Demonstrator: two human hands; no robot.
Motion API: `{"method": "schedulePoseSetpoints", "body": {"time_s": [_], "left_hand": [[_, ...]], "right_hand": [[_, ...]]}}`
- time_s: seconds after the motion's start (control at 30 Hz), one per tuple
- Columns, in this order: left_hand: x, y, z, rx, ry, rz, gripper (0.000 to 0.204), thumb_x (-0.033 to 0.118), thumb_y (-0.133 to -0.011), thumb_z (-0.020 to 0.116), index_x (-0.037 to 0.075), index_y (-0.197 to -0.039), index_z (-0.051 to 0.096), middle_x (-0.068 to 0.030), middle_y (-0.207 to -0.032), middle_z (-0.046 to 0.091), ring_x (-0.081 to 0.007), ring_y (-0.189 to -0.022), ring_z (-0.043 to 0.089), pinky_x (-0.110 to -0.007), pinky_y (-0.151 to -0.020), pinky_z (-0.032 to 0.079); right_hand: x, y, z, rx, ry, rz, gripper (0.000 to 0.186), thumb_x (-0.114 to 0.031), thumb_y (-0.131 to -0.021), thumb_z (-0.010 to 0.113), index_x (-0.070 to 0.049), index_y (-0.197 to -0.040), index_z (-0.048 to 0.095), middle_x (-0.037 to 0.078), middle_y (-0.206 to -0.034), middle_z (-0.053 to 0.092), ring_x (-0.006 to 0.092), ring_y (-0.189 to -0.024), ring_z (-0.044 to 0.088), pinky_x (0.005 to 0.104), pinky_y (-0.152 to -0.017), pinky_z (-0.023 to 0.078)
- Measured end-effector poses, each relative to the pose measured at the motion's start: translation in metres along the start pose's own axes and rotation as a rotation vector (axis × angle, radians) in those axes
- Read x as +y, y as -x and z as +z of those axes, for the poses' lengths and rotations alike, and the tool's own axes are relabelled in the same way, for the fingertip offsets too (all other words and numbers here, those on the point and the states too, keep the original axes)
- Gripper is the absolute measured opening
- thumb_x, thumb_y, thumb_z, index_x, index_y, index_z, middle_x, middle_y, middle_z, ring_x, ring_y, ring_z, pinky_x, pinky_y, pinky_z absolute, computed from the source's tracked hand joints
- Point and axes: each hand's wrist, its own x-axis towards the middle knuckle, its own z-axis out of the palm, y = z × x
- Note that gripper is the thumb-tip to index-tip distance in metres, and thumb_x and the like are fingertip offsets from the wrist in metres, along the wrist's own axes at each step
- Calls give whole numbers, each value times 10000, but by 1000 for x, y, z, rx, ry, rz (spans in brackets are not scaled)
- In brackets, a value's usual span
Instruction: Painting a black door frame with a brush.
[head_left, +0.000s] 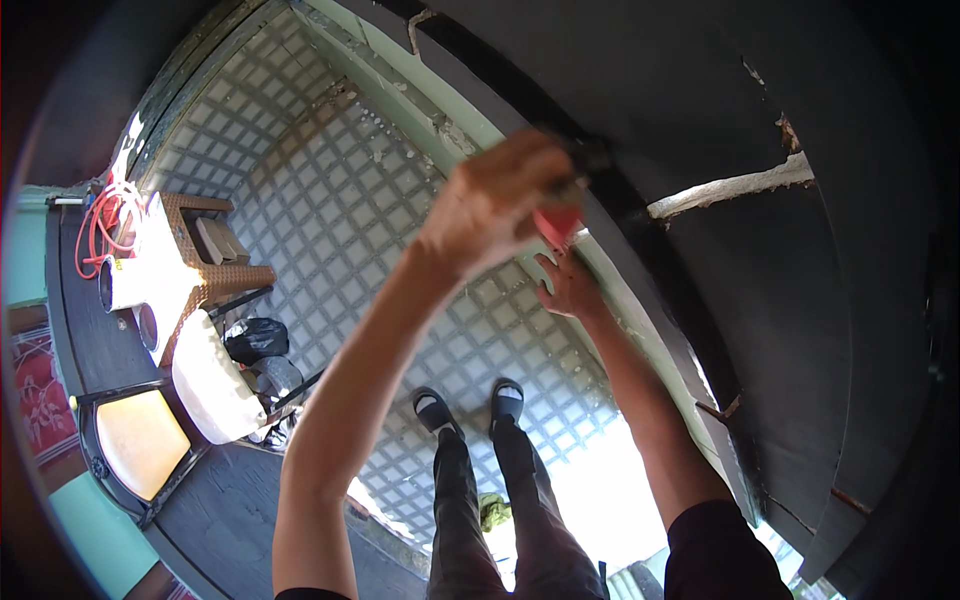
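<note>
My left hand (495, 205) is raised in front of me, blurred by motion. Its fingers are closed around a small red object (558, 222) with a darker part at its upper end; the blur hides what kind of thing it is. Just below it, my right hand (574, 288) rests at the pale green ledge (625, 315) along the dark panelled surface. The fingers of that hand are apart, and the tips reach up close under the red object. Whether the red object touches the right fingertips cannot be made out.
Large black panels (690, 120) with a whitish filled seam (735, 185) rise on the right. Tiled floor (340, 190) lies below, my sandalled feet on it. To the left stand a brown woven-look stand (235, 280), a chair (140, 440), a black bag (257, 340) and a coiled red hose (105, 225).
</note>
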Motion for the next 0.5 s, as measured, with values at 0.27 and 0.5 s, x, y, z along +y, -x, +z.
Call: {"method": "schedulePoseSetpoints", "body": {"time_s": [0.27, 0.5], "left_hand": [[0, -4, -16, -15, -47, -105, 118, 40, -826, 770, 46, -885, 668, -99, -951, 719, -185, -745, 728, -258, -573, 597], [-29, -12, -9, 62, 60, -428, 244, -75, -769, 725, 35, -969, 638, -95, -933, 686, -261, -768, 696, -328, -637, 591]], "right_hand": [[12, 6, 8, 29, 839, -134, 538, -343, -831, 602, -42, -1276, 635, 141, -1615, 278, 320, -1443, 330, 449, -1200, 290], [22, 5, 6, -71, 933, -104, 566, -366, -820, 620, -59, -1296, 630, 128, -1629, 260, 318, -1463, 307, 466, -1212, 267]]}}
